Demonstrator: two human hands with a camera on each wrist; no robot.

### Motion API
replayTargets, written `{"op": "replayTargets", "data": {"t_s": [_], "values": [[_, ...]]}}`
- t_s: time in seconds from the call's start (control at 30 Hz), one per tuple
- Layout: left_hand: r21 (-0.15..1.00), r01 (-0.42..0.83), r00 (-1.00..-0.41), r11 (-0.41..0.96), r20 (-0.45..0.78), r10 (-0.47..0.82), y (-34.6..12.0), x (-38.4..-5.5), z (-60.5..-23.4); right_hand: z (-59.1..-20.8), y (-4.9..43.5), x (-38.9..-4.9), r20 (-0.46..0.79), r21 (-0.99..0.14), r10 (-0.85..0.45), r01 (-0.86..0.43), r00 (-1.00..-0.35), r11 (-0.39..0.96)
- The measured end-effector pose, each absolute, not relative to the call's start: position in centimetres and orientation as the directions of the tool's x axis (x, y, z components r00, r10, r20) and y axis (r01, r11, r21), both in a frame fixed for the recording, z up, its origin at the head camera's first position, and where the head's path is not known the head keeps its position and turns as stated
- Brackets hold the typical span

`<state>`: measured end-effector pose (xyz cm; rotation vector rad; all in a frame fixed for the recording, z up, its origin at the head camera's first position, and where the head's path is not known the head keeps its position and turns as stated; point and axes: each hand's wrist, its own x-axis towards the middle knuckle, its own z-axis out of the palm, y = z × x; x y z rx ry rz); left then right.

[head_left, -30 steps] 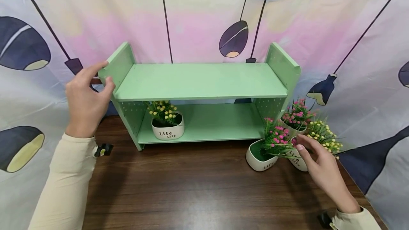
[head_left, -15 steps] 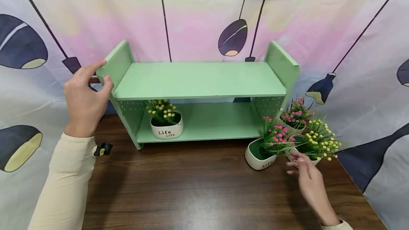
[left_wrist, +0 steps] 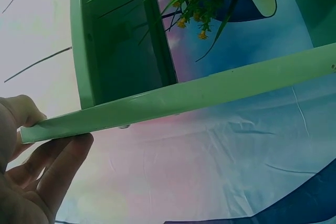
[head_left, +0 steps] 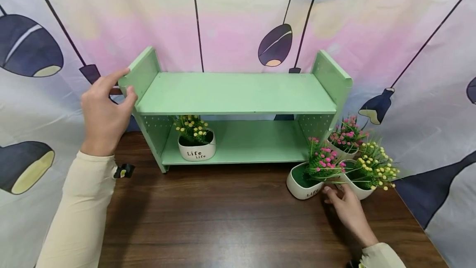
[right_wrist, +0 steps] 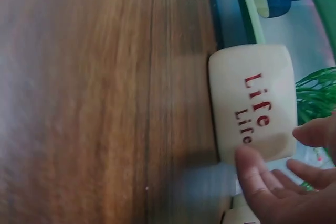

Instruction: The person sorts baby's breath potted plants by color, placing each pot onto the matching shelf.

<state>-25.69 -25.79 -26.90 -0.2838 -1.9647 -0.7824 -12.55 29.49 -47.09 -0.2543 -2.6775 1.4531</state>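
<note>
Still grips the green shelf (head_left: 238,92) with the left hand (head_left: 105,115). Apparently settles on the front pink-flowered pot (head_left: 302,189), on the table (head_left: 223,214) near the shelf's right end, with the right hand (head_left: 347,211) loosely parted, holding nothing, shifted from the neighbouring yellow-flowered pot (head_left: 364,192).

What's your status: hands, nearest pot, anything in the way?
Left hand pinching green shelf. Right hand at front pink-flowered pot, grip unclear. Pot upright on table. Yellow-flowered pot beside, possibly crowding.

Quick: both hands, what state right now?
Left hand: holding the shelf at one end.
Right hand: open, fingers at the front pink-flowered pot; contact can't be told.
</note>
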Motion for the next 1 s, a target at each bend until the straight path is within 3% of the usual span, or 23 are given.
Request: {"op": "replayTargets", "data": {"t_s": [0.17,0.37,0.77,1.0], "values": [[0.393,0.486,-0.502,0.780,0.857,-0.118,-25.8,-25.6,-27.0,-47.6,29.9,-13.3,0.153,-0.761,0.182,0.002,-0.971,0.649],[0.384,0.484,-0.503,0.786,0.858,-0.109,-25.6,-25.9,-27.1,-48.0,30.7,-13.8,0.299,-0.632,0.086,-0.130,-0.950,0.764],[0.395,0.472,-0.519,0.788,0.847,-0.114,-25.6,-25.9,-27.0,-48.1,30.9,-14.0,0.401,-0.491,-0.096,-0.302,-0.911,0.817],[0.397,0.464,-0.516,0.792,0.848,-0.123,-25.7,-25.8,-26.9,-47.6,30.2,-13.8,0.321,-0.528,-0.124,-0.286,-0.939,0.800]]}}
